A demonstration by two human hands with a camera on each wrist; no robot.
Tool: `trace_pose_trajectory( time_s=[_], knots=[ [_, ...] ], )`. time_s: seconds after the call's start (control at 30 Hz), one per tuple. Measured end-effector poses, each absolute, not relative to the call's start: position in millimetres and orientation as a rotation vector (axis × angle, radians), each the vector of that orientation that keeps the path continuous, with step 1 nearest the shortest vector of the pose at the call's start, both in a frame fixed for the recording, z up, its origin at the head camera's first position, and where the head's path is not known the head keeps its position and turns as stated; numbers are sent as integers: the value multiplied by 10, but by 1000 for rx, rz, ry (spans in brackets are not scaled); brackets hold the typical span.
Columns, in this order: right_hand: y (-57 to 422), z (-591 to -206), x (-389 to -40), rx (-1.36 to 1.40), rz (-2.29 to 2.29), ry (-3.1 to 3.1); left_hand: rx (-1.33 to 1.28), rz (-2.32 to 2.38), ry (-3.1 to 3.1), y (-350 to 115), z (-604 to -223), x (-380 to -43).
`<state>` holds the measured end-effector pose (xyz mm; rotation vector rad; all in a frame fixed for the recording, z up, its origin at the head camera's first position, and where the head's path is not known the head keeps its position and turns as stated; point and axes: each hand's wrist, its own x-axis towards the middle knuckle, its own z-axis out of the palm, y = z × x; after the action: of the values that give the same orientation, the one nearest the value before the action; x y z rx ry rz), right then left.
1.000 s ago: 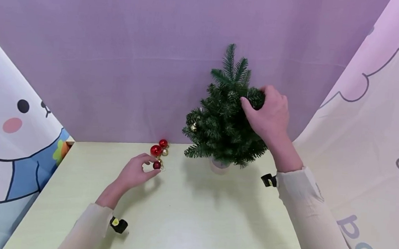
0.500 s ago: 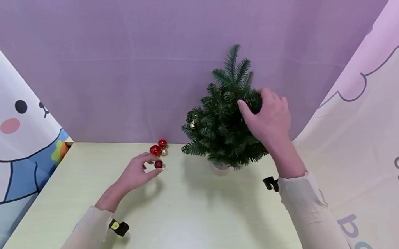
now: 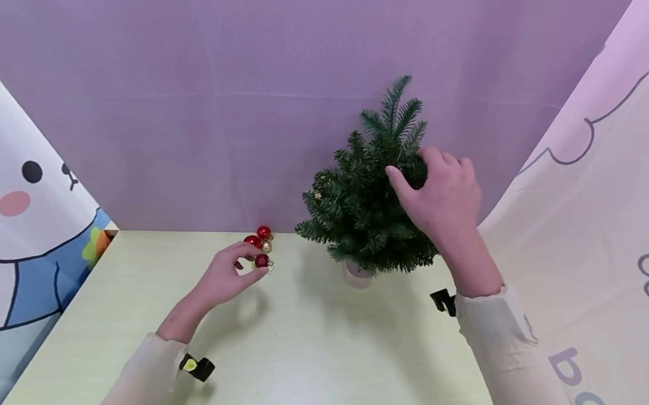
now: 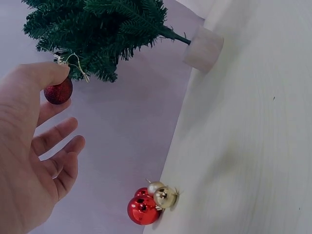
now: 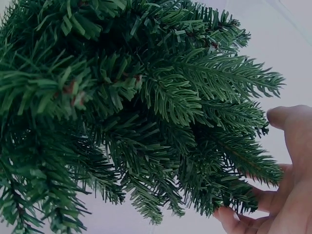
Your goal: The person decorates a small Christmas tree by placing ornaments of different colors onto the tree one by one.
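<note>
My left hand (image 3: 226, 276) pinches a small dark red glittery Christmas bauble (image 4: 58, 91) between thumb and forefinger, above the table. A thin gold hanging loop (image 4: 78, 65) sticks out from it, while the other fingers are loosely bent. To the right stands a small artificial Christmas tree (image 3: 366, 209) in a pale round base (image 3: 357, 275), leaning a little to the right. My right hand (image 3: 445, 196) holds its upper right branches, thumb in front and fingers behind, partly hidden. A gold bauble (image 3: 318, 195) shows among the left branches.
Shiny red baubles (image 4: 144, 209) and gold baubles (image 4: 165, 197) lie clustered at the table's back edge, just behind the left hand. A purple cloth (image 3: 193, 122) rises behind the pale table (image 3: 290, 352). Printed cloths hang at both sides.
The tree's top has tipped to the right, along with a slight rightward and downward shift of my right hand. My left hand has moved slightly right and up with the dark red bauble.
</note>
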<state>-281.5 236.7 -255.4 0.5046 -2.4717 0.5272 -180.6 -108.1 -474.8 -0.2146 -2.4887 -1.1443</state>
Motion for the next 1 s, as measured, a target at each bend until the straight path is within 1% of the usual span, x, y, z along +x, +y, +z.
trace_pose_trajectory(
  time_s=[0.33,0.57,0.8,1.0],
  knots=[
    [2412,-2602,-2808,584,442,-2371,-205,-1154,-2502,-1070,-4760,-1833],
    [2419,-2695,-2971,790,618,-2146,-227,-1143,-2483,-1081,-4738,-1851],
    [2426,-2752,-3003,849,776,-2171,-268,-1132,-2473,-1066,-4618,-1857],
    [2426,-2746,-2986,860,777,-2182,-328,-1113,-2465,-1025,-4465,-1938]
  ],
)
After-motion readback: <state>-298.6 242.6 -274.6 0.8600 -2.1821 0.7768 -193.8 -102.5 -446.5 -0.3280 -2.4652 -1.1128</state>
